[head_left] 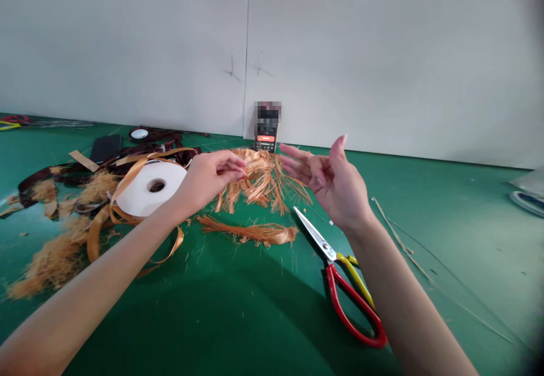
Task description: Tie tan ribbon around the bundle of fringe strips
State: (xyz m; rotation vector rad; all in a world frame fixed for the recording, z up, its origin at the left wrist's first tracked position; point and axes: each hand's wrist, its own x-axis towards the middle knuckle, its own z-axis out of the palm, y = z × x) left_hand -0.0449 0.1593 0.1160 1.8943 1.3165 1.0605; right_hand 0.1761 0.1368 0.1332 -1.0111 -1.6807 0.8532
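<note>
My left hand (212, 174) is closed in a pinch above the table, at the left side of a pile of frayed orange ribbon strands (259, 180). What its fingertips hold, if anything, is too small to make out. My right hand (334, 180) is open to the right of the pile, thumb raised and fingers apart, with nothing in it. A bundle of frayed orange ribbon (250, 232) lies on the table between my forearms. Scissors (326, 248) with one red and one yellow handle rest beside it, partly hidden under my right forearm.
A white ribbon spool (147, 186) with loose orange ribbon (100, 234) lies at left, near fluffy fibre heaps (55, 257) and dark brown ribbon (32, 180). A phone (267, 129) leans against the white wall (382, 70). Thin strands (399, 243) lie on the green table at right.
</note>
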